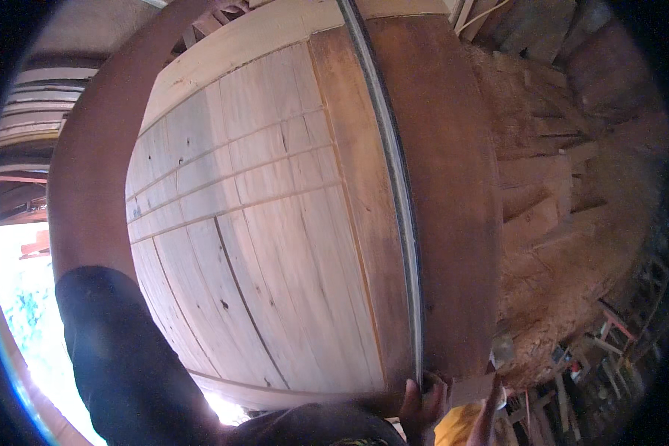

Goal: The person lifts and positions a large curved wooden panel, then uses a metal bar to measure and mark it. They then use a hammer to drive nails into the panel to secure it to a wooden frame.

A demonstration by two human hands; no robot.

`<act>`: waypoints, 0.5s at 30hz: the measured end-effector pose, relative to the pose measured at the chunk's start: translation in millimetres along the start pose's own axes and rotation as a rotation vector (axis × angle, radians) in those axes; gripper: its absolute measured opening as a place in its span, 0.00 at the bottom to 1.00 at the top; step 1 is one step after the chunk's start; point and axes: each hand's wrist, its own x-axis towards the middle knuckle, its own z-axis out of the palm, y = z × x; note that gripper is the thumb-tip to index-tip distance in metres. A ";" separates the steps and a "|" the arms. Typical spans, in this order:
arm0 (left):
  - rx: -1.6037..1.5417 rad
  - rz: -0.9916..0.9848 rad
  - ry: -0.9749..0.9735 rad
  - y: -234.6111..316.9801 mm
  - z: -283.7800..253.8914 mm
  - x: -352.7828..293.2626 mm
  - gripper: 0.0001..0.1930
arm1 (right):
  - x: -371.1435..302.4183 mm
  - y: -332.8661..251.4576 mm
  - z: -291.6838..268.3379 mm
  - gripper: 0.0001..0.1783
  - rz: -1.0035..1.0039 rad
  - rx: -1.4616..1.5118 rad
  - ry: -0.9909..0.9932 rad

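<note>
A large wooden panel (275, 245) of pale boards with grooved lines and dark knots fills the middle, with brown-stained wood (453, 186) along its right side. A long straight metal bar (398, 163), grey with dark edges, lies lengthwise over the brown part. My left arm, dark-sleeved above the elbow, reaches along the panel's left side; my left hand (229, 10) is at the far edge, its fingers partly cut off. At the bar's near end is my right hand (422, 405), its thumb and fingers on either side of the bar.
Another hand (487, 409) shows beside a yellow cloth (457, 424) at the near right; whose it is, I cannot tell. Wood scraps and sawdust (550, 208) cover the ground at right. Stacked boards (41, 104) stand at far left, above a bright opening (22, 297).
</note>
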 end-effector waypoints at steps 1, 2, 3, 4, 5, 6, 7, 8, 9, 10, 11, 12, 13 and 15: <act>0.018 0.021 0.025 9.2 1.0 0.7 0.32 | -2.0 1.2 1.3 0.14 0.018 -0.021 0.005; 0.020 0.050 0.038 15.4 1.2 4.9 0.32 | -4.6 1.6 1.6 0.15 0.036 -0.041 0.010; 0.009 0.052 0.039 15.0 2.5 9.4 0.31 | -5.2 3.5 0.6 0.16 0.055 -0.058 -0.003; 0.001 0.055 0.037 13.9 4.2 14.3 0.31 | -11.6 8.5 5.5 0.22 0.185 -0.048 -0.048; -0.009 0.058 0.036 12.6 6.1 19.3 0.31 | -15.2 14.6 7.4 0.20 0.113 -0.049 0.006; -0.014 0.062 0.035 12.6 7.7 24.3 0.30 | -13.0 15.9 8.5 0.18 0.040 -0.048 0.061; -0.023 0.066 0.035 12.4 9.1 27.4 0.30 | -10.3 17.1 9.8 0.17 -0.034 -0.045 0.118; -0.031 0.070 0.035 12.5 10.2 30.5 0.30 | -9.0 16.1 9.2 0.17 0.026 0.008 0.093; -0.039 0.075 0.034 11.3 12.0 33.2 0.30 | -7.5 7.7 7.0 0.16 0.090 0.061 0.068; -0.048 0.079 0.033 10.0 13.5 35.0 0.29 | -6.0 3.5 6.0 0.16 0.153 0.114 0.043; -0.057 0.084 0.035 9.7 13.8 36.6 0.29 | -9.2 11.2 6.3 0.17 0.133 0.099 0.029; -0.069 0.088 0.035 7.2 14.8 40.0 0.29 | -18.3 25.5 5.5 0.17 0.117 0.080 0.015; -0.077 0.093 0.034 5.5 17.0 42.2 0.28 | -25.6 40.4 5.7 0.18 0.099 0.063 0.002; -0.094 0.104 0.040 2.6 17.7 42.8 0.28 | -16.8 48.4 -3.4 0.20 0.091 -0.143 -0.099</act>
